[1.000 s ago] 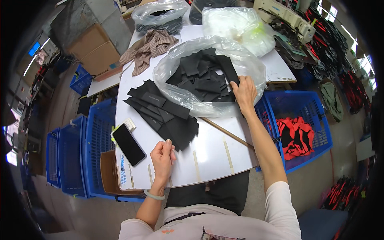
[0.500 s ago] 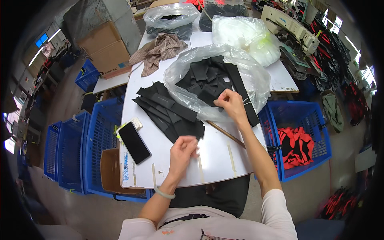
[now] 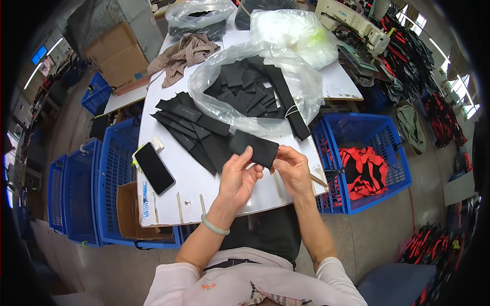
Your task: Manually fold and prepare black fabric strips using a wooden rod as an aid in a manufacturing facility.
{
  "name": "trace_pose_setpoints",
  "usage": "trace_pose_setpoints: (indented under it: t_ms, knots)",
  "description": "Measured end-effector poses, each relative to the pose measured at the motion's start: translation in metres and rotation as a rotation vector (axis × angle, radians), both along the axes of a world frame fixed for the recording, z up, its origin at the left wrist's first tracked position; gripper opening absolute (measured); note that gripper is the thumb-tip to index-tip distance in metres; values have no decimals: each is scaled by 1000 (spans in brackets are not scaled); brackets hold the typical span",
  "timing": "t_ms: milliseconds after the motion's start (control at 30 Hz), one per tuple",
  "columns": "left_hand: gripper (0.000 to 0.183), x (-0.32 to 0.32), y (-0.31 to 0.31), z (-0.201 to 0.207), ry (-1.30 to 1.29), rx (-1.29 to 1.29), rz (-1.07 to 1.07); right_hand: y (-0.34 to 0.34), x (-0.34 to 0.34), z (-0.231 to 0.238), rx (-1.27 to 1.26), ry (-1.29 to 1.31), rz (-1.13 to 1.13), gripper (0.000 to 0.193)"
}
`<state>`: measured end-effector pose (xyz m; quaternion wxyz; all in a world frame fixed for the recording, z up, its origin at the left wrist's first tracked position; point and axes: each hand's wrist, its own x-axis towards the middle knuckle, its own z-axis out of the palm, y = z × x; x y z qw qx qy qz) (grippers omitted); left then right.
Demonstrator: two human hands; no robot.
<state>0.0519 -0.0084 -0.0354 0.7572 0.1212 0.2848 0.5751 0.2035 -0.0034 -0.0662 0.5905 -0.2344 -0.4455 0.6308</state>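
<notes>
Between both my hands, just above the near part of the white table, is a black fabric piece [image 3: 253, 148], roughly rectangular. My left hand [image 3: 239, 176] pinches its lower left edge, with the thumb on top. My right hand [image 3: 292, 171] grips its right end between thumb and fingers. Behind it lies a clear plastic bag [image 3: 204, 102], its mouth spread wide around many black fabric pieces [image 3: 245, 86]. To the left, a fanned stack of longer black fabric strips [image 3: 191, 125] rests on the table, partly hidden by the held piece.
A black phone [image 3: 154, 168] lies at the table's left edge. Blue crates [image 3: 380, 196] flank the table; the right one holds red and black fabric. A checked cloth [image 3: 178, 56], more plastic bags [image 3: 293, 35] and a sewing machine [image 3: 352, 23] stand farther back.
My right hand has drawn a black fabric piece out of the bag toward me. My left hand has come up to it and now grips it too. The whole view has shifted slightly.
</notes>
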Motion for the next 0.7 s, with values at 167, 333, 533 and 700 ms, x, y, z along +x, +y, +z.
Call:
trace_pose_setpoints:
  t_ms: [167,333,533,700]
  knots:
    - [17,0,-7,-11,-142,-33,-65,-8,-10,11,-104,114,-86,40]
    - [19,1,-14,-17,-21,53,-94,-16,-4,16,147,-246,-381,36]
    - [15,-1,-20,-6,-48,-14,-162,-19,13,19,425,-650,-460,26]
    - [16,-6,-14,-17,-107,20,-232,-23,3,32,462,-672,-613,24]
